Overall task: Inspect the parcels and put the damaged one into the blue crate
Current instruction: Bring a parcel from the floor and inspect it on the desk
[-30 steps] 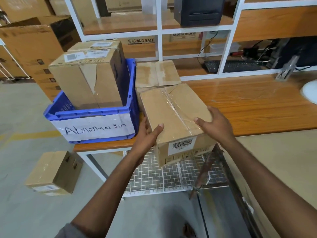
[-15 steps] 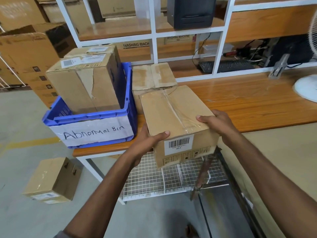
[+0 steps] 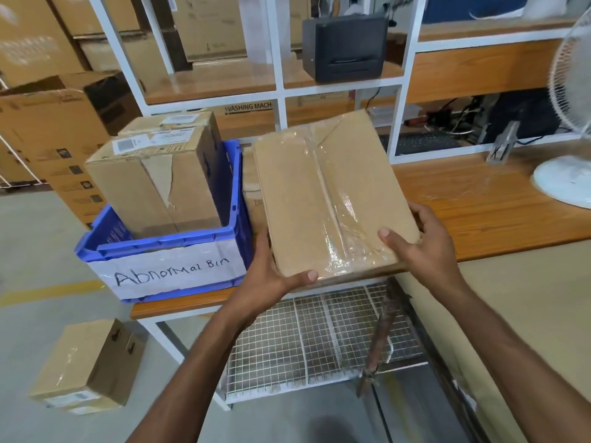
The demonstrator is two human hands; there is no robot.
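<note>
Brown cardboard, with crinkled clear tape down its seam, made up the flat parcel (image 3: 323, 193) that the person held tilted up above the front edge of the wooden surface (image 3: 479, 212), its broad face turned toward the camera. The left hand (image 3: 271, 276) gripped the near left corner, thumb on the face and fingers underneath. The right hand (image 3: 422, 247) clasped the near right corner the same way.

Just to the left stood the blue plastic crate (image 3: 166, 247) marked "Abnormal Bin". A tall cardboard carton with peeling tape (image 3: 153, 187) filled most of it. Another taped parcel (image 3: 252, 199) sat behind the held one, mostly hidden.

Both thumbs pressed on or near glossy tape, so the grip looked liable to slide if the parcel were tipped further. A slip would likely drop it past the edge. Should this parcel prove damaged, the crowded crate seemed to leave little room, and forcing it in could crush a corner.
</note>
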